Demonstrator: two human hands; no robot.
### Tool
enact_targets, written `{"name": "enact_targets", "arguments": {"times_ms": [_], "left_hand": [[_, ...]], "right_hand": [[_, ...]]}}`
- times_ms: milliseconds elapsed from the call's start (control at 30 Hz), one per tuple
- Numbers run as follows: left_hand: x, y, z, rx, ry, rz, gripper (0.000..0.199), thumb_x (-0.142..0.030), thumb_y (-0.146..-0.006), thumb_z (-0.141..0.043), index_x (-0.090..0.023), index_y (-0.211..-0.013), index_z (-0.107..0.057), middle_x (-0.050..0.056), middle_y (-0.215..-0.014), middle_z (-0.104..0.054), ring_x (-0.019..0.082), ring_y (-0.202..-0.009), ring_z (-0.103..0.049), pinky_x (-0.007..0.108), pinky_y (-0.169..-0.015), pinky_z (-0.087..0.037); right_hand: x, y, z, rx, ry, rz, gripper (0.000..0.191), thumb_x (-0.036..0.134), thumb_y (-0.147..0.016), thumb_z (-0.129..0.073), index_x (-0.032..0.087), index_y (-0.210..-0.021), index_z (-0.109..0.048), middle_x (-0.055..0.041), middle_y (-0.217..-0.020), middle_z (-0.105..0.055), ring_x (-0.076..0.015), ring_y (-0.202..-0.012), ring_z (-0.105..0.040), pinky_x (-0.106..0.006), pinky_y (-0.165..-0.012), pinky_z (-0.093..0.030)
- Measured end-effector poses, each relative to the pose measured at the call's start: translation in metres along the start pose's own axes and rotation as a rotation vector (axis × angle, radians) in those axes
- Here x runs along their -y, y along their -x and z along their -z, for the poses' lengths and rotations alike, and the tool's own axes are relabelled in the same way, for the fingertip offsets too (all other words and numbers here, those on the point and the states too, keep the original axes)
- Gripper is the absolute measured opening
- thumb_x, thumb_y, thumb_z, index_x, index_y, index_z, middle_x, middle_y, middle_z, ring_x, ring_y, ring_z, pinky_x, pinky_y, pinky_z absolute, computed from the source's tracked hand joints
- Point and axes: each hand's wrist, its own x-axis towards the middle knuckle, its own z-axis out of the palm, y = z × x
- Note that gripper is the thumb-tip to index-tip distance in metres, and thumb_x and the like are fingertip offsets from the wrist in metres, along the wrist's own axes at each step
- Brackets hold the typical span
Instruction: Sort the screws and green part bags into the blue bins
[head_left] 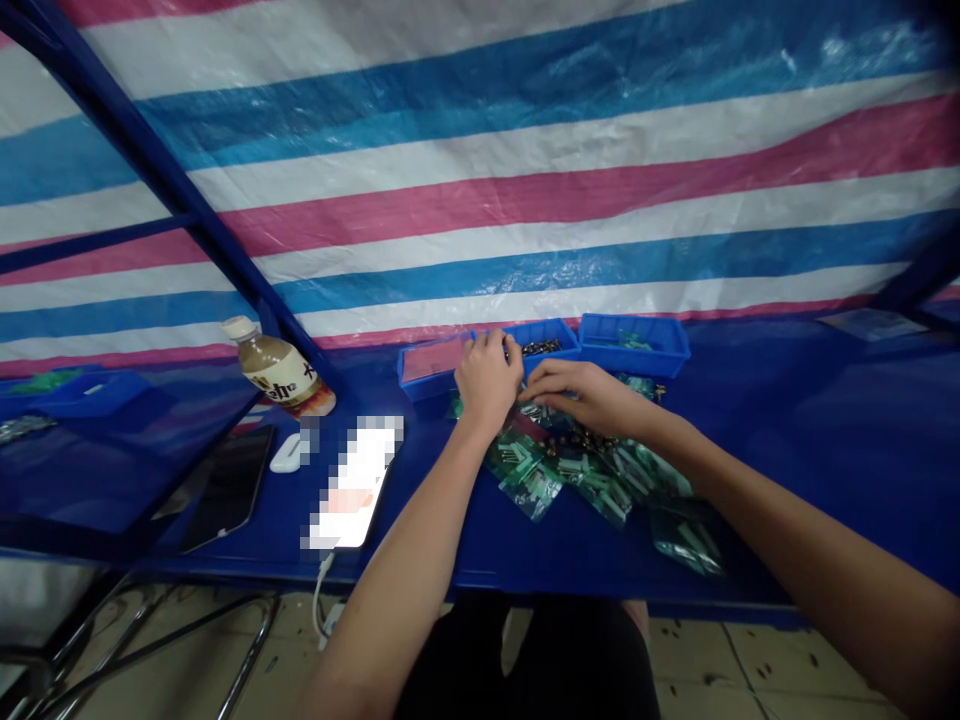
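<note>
My left hand [489, 380] is over the front of the blue bins, its fingers bent and closed together; whatever they grip is hidden. Close beside it, my right hand [589, 395] has thumb and fingers pinched near the left fingertips, and what is between them is too small to name. Below both hands lies a pile of small green-tinted plastic bags [531, 488] with pale, stick-like pieces inside. Loose brass-coloured small parts [574, 440] are among the bags. Behind the hands stand a bin with pink material [435, 360] and a bin of small metal parts [541, 348].
At the back right, another blue bin [634, 345] contains a few green packets. Left of my arm are a lit phone [360, 485] on a cable, a white case [286, 453], a dark tablet-like device [229, 490] and a drink bottle [281, 372]. A blue frame post [161, 165] rises at left.
</note>
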Motion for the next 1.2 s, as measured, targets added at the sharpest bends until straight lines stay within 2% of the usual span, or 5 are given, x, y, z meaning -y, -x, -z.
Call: {"name": "enact_targets", "arguments": {"times_ms": [267, 700, 833, 1033, 1200], "left_hand": [[0.006, -0.003, 0.000, -0.025, 0.035, 0.025, 0.029, -0.032, -0.099, -0.037, -0.021, -0.095, -0.063, 0.009, -0.097, -0.069, 0.025, -0.097, -0.060, 0.033, -0.078, -0.043], [0.003, -0.001, 0.000, -0.022, 0.054, 0.017, 0.028, -0.031, -0.099, -0.037, -0.021, -0.097, -0.064, 0.009, -0.098, -0.068, 0.026, -0.100, -0.058, 0.034, -0.078, -0.045], [0.004, -0.002, 0.000, -0.028, 0.048, 0.009, 0.029, -0.031, -0.099, -0.037, -0.021, -0.096, -0.064, 0.009, -0.097, -0.068, 0.026, -0.101, -0.057, 0.034, -0.079, -0.045], [0.004, 0.000, 0.000, -0.027, 0.035, -0.003, 0.030, -0.031, -0.099, -0.036, -0.021, -0.095, -0.064, 0.009, -0.096, -0.068, 0.025, -0.099, -0.058, 0.033, -0.077, -0.045], [0.004, -0.001, -0.002, -0.009, 0.032, 0.003, 0.030, -0.032, -0.099, -0.036, -0.021, -0.096, -0.063, 0.008, -0.095, -0.068, 0.025, -0.096, -0.059, 0.031, -0.074, -0.043]], "right_hand": [[-0.011, 0.006, 0.013, -0.117, -0.298, -0.341, 0.025, 0.038, -0.084, -0.064, 0.019, -0.100, -0.069, -0.0039, -0.081, -0.072, -0.0186, -0.078, -0.068, -0.034, -0.076, -0.055], [-0.026, -0.010, 0.019, -0.399, 0.360, -0.219, 0.041, 0.031, -0.091, -0.056, 0.017, -0.130, -0.059, -0.0123, -0.109, -0.069, -0.0252, -0.094, -0.065, -0.040, -0.084, -0.050], [-0.014, -0.001, 0.022, -0.236, 0.400, -0.191, 0.037, 0.035, -0.093, -0.055, 0.020, -0.126, -0.062, -0.0117, -0.111, -0.069, -0.0247, -0.095, -0.064, -0.038, -0.083, -0.049], [0.009, 0.008, 0.022, 0.473, 0.142, -0.255, 0.018, 0.033, -0.082, -0.070, 0.021, -0.095, -0.072, -0.0003, -0.073, -0.068, -0.0150, -0.065, -0.061, -0.025, -0.057, -0.041], [0.011, 0.005, 0.016, 0.505, 0.254, -0.260, 0.006, 0.013, -0.080, -0.066, 0.017, -0.083, -0.068, -0.0026, -0.079, -0.068, -0.0150, -0.071, -0.060, -0.025, -0.060, -0.039]]}}
